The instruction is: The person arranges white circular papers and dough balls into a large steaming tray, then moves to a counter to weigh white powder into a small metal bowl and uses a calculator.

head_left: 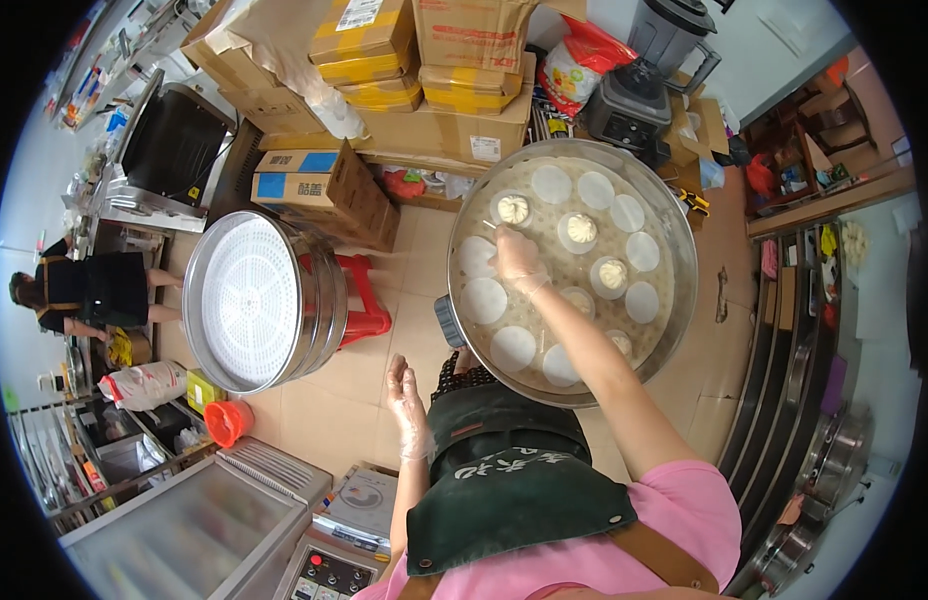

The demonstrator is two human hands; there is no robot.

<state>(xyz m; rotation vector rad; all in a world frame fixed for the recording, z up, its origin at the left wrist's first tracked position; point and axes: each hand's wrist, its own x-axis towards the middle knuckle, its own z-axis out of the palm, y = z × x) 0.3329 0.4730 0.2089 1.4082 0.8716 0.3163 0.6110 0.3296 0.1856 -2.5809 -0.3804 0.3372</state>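
Note:
A large round steamer tray (686, 265) stands in front of me, set with white paper rounds (513, 348). Several pleated buns (582, 229) sit on some of the rounds; my right forearm partly covers others. My right hand (520, 260), in a clear glove, is over the tray's left part, just below the upper-left bun (512, 209). Its fingers are drawn together, and a thin pale sliver shows at their tips, too small to name. Left of the tray, my gloved left hand (406, 405) is held in the air, fingers stretched out, holding nothing.
Stacked steamer tiers with a perforated white top (250, 300) rest on a red stool (364, 300) to the left. Cardboard boxes (369, 40) and a blender (634, 105) stand behind the tray. Dark shelves (784, 390) line the right. Another person (89, 287) stands far left.

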